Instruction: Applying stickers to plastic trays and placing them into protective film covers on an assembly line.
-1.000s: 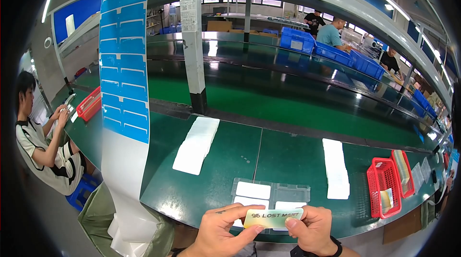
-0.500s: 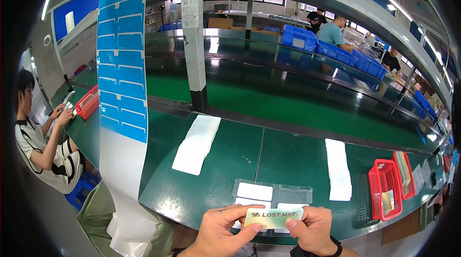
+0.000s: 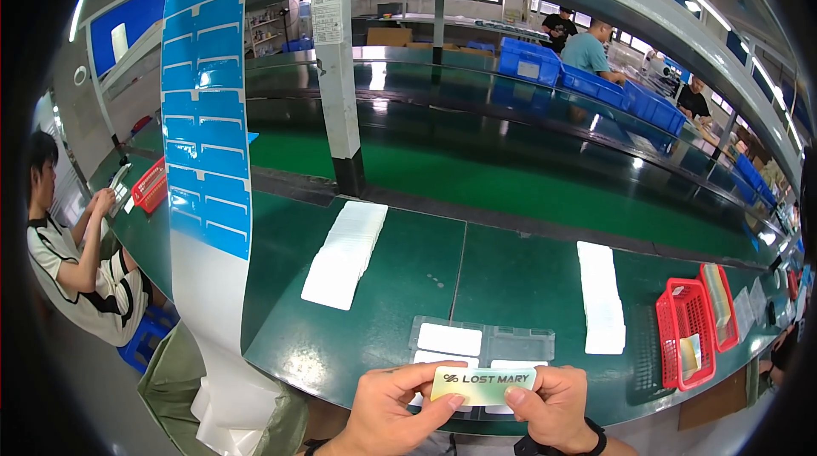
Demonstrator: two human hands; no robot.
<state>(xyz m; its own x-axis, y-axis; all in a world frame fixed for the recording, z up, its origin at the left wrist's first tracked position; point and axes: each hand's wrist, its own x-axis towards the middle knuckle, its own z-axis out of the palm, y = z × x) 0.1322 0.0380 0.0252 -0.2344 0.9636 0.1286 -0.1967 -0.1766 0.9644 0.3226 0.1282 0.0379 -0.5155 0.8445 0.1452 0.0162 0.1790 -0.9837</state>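
Observation:
Between my two hands is a small rectangular card [image 3: 487, 383] with a pale yellow-green gradient and dark print, its printed face up. My left hand [image 3: 390, 409] pinches its left end, thumb in front. My right hand [image 3: 557, 412] pinches the right end the same way. Beneath and just beyond the card lies a clear plastic tray [image 3: 526, 344] with compartments. White cards [image 3: 449, 338] lie in several of them; my hands and the held card hide part of the tray.
Overlapping white cards form a left row [image 3: 345, 256] and a right row [image 3: 602, 298] on the green table [image 3: 408, 277]. Red baskets [image 3: 666, 332] stand at right. A blue-patterned strip [image 3: 207, 128] hangs at left above a green bag [image 3: 162, 379]. A co-worker [image 3: 81, 269] sits far left.
My hands keep their grip; the card is turned slightly, and more of its right end shows. The co-worker's hands at far left have come together. The view has shifted a little.

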